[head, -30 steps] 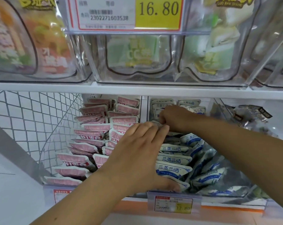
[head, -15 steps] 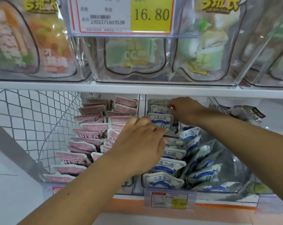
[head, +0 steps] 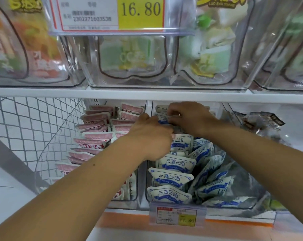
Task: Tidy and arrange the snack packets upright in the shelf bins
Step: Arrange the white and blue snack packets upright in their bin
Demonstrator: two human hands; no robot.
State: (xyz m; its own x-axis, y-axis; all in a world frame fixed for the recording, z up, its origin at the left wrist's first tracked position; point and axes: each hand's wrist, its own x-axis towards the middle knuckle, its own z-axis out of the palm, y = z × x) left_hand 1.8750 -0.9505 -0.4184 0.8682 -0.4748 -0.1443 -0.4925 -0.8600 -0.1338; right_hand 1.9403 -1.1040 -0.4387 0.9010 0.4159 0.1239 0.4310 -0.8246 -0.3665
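Left hand (head: 150,136) has moved from the bin's (head: 255,193) front to its back beside right hand (head: 187,115), both with fingers clamped on rear packets (head: 162,121); left row now upright, right row still slumped.

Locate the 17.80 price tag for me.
Head view, bottom centre-right: the 17.80 price tag hangs on the shelf edge, directly below the frontmost blue-and-white packet.

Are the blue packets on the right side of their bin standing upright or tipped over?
Tipped: the right-side packets slump sideways at odd angles, while the left row stands facing front.
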